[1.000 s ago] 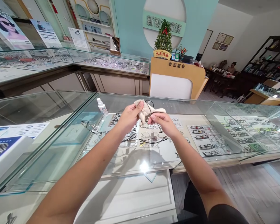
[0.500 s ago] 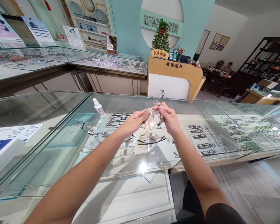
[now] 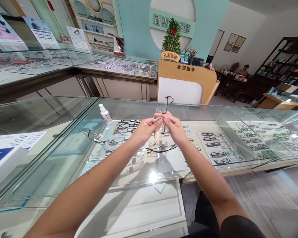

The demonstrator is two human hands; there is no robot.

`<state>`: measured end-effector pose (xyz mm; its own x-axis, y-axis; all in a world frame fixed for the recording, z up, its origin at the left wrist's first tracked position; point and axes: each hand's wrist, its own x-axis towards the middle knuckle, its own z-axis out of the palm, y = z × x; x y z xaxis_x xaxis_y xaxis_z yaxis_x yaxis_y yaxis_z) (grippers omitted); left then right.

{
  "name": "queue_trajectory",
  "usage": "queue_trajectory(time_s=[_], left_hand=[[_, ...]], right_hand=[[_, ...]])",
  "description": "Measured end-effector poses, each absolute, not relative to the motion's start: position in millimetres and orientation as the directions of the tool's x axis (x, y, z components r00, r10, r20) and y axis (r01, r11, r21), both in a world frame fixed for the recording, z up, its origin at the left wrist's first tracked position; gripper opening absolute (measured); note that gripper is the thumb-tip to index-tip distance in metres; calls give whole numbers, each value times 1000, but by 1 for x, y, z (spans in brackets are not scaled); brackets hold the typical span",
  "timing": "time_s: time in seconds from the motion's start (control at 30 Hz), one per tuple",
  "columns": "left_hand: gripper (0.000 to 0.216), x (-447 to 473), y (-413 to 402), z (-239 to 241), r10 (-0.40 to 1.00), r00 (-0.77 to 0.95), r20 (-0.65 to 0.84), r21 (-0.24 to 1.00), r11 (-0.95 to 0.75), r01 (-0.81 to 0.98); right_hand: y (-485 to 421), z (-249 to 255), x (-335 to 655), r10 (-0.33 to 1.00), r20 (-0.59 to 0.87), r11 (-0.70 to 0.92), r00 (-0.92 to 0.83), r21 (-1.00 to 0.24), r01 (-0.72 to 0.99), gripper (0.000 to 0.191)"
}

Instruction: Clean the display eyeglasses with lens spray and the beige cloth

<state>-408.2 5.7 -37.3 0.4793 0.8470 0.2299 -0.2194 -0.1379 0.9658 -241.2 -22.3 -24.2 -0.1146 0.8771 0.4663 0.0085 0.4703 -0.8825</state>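
Both my hands meet above a glass display counter. My left hand pinches a beige cleaning cloth that hangs down between the hands. My right hand is closed on a pair of thin dark-framed glasses, whose frame sticks up above my fingers. The cloth is wrapped around the lower part of the glasses. Under the glass lie rows of spectacle frames.
A small white spray bottle stands on the counter left of my hands, with another pair of glasses near it. A wooden cashier desk with a potted plant lies beyond. More display cases run left and right. A person sits far right.
The glasses were turned upright so the frame now sticks above my fingers. The cloth went from spread over my left hand to hanging bunched between both hands.
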Motion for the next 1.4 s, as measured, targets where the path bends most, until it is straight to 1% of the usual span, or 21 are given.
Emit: queue_trajectory(time_s=[0.13, 0.3, 0.47, 0.67, 0.77, 0.9, 1.0, 1.07, 1.13, 1.27, 1.33, 1.4], left_hand=[[52, -409, 3, -31, 864, 452, 221, 966, -131, -222], [45, -412, -3, -22, 853, 488, 183, 981, -127, -147], [51, -414, -3, -17, 814, 551, 184, 982, -124, -144], [56, -413, 1, -25, 776, 583, 239, 971, -183, -154], [60, -408, 1, -31, 796, 526, 299, 954, -244, -172], [59, -403, 2, -36, 845, 367, 388, 921, -342, -186], [63, -404, 4, -35, 865, 292, 409, 911, -368, -186], [65, -408, 5, -32, 865, 325, 381, 924, -339, -179], [64, -413, 5, -28, 849, 415, 328, 945, -293, -148], [59, -421, 4, -21, 767, 578, 279, 956, -276, -96], [61, -421, 4, -21, 759, 585, 285, 955, -279, -103], [63, -419, 4, -23, 783, 535, 316, 947, -295, -128]], right_hand=[[-23, -22, -240, 884, 454, 459, -116, -888, 28, 59], [-21, -23, -238, 897, 429, 426, -110, -903, -46, 53], [-18, -25, -237, 898, 435, 432, -64, -900, -55, 56], [-19, -23, -237, 900, 436, 435, 4, -900, -27, 54], [-19, -25, -241, 891, 454, 454, 17, -891, -15, 53], [-18, -29, -248, 876, 483, 483, -14, -874, 48, 55], [-19, -28, -250, 863, 503, 505, -36, -862, 49, 56], [-19, -26, -248, 866, 499, 499, -22, -866, 25, 52], [-20, -24, -244, 882, 472, 472, 4, -882, -9, 46], [-18, -21, -237, 918, 394, 396, 44, -913, -95, 44], [-17, -24, -238, 932, 361, 363, 42, -921, -144, 44], [-15, -28, -241, 940, 340, 338, 24, -922, -187, 44]])
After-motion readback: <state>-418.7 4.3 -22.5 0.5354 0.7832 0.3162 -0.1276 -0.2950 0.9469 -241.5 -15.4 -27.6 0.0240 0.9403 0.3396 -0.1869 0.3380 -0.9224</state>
